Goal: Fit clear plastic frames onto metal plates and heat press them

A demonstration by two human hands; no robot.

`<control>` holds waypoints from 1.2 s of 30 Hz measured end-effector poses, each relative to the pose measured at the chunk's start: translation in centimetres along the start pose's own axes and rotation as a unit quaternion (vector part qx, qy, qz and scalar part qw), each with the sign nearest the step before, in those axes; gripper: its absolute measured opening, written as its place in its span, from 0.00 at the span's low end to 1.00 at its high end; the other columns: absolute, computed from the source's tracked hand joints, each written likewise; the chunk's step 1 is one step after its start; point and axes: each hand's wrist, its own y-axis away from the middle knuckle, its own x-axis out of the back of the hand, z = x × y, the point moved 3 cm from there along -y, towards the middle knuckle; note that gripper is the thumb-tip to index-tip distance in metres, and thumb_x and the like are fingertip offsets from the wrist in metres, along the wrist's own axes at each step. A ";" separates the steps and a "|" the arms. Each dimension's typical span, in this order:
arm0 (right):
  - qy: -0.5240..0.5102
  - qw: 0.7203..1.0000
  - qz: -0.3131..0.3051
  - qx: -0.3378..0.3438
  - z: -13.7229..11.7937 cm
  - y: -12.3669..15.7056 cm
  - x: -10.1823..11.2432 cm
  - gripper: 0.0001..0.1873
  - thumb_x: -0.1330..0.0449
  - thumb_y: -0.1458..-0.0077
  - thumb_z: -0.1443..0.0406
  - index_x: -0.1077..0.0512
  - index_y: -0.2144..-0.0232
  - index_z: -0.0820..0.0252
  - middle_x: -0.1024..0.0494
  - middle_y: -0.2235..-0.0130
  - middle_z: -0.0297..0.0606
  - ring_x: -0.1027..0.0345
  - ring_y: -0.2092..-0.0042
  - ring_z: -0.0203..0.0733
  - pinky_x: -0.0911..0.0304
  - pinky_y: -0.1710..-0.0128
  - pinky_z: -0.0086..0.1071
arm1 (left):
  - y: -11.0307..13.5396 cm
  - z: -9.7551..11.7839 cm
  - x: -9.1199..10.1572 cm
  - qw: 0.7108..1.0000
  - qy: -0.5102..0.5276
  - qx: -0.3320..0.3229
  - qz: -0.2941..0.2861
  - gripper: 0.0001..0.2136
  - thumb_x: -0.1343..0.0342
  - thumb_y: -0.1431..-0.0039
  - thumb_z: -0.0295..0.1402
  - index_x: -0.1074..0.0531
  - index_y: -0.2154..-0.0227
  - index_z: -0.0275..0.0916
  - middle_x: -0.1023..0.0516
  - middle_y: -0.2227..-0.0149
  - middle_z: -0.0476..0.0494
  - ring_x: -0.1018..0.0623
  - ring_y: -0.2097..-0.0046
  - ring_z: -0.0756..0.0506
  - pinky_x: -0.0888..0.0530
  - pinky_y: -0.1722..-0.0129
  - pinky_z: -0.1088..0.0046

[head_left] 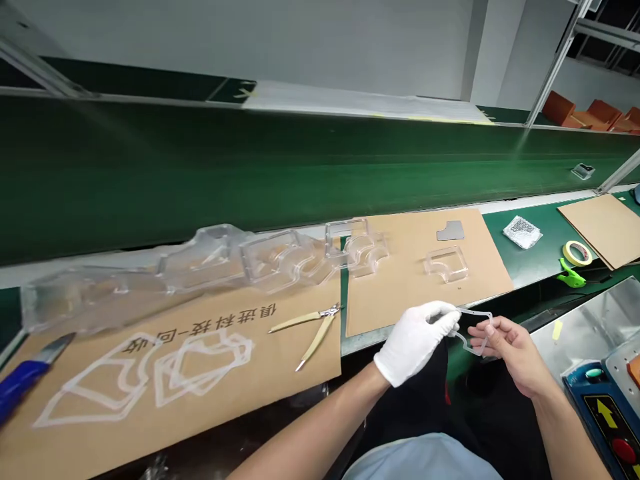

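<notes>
Plainly, the desk [530, 267] runs along a green conveyor belt [250, 167]. At far left a blue knife [23, 380] lies on a cardboard sheet [280, 373], blade toward the belt. Beside it are loose clear frames [150, 377], overlapping flat. A row of clear trays [225, 260] sits along the sheet's far edge, some nested. Cream-handled snips [315, 327] rest near the sheet's right edge, tips pointing right.

A second cardboard sheet [400, 293] carries one small clear tray [447, 263] and a grey flat piece [451, 231], apart from each other.

In front of that sheet, off the desk edge and above the person's lap, the gloved left hand [417, 343] and the bare right hand [505, 347] hold a thin clear frame [475, 312]. Each grip is closed on it by the fingertips, one at either end. The part looks flimsy, so this two-point hold probably keeps it from sagging. Its long axis runs from hand to hand, left to right, and the loop drops toward the person. Its exact tilt cannot be told.

Further right lie a tape roll [577, 253] and a green clip [570, 275], close together, with a control box [605, 413] at the near right corner.
</notes>
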 end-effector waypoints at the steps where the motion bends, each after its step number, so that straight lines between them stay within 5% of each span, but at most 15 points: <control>1: 0.005 1.000 0.009 0.008 0.0 -0.9 0.1 0.27 0.28 0.43 0.41 0.19 0.59 0.58 0.13 0.51 0.50 0.16 0.51 0.54 0.23 0.45 0.51 | -0.2 -0.2 0.4 1.000 0.000 0.008 0.013 0.14 0.40 0.36 0.46 0.19 0.65 0.41 0.16 0.68 0.46 0.17 0.64 0.43 0.19 0.61 0.67; 9: 0.117 0.989 0.015 0.094 -1.9 -9.8 0.1 0.28 0.30 0.42 0.40 0.18 0.60 0.59 0.16 0.67 0.40 0.22 0.65 0.45 0.24 0.61 0.39 | -4.6 0.5 3.6 0.993 -0.029 0.044 0.109 0.16 0.41 0.38 0.49 0.18 0.65 0.41 0.15 0.70 0.45 0.17 0.66 0.42 0.25 0.70 0.69; 17: 0.193 0.967 0.018 0.165 -4.4 -17.2 -0.1 0.26 0.35 0.37 0.41 0.21 0.65 0.59 0.21 0.68 0.36 0.31 0.66 0.41 0.37 0.65 0.34 | -11.3 -0.6 5.8 0.981 -0.056 -0.001 0.187 0.15 0.41 0.37 0.47 0.20 0.64 0.39 0.15 0.67 0.44 0.17 0.62 0.41 0.23 0.57 0.64; 28: 0.169 0.980 -0.004 0.103 -3.7 -14.2 0.5 0.23 0.31 0.39 0.44 0.19 0.61 0.57 0.15 0.64 0.41 0.22 0.61 0.48 0.29 0.57 0.40 | -9.8 0.2 5.8 0.988 -0.067 0.024 0.140 0.14 0.41 0.36 0.46 0.19 0.64 0.41 0.15 0.64 0.46 0.17 0.59 0.40 0.25 0.56 0.65; 36: 0.237 0.943 0.054 0.228 -7.2 -13.2 1.1 0.16 0.29 0.38 0.48 0.17 0.64 0.53 0.19 0.61 0.39 0.26 0.60 0.43 0.31 0.58 0.37 | -7.7 5.1 5.8 0.983 -0.130 -0.086 0.100 0.10 0.40 0.32 0.41 0.17 0.60 0.43 0.15 0.59 0.48 0.18 0.56 0.43 0.24 0.53 0.68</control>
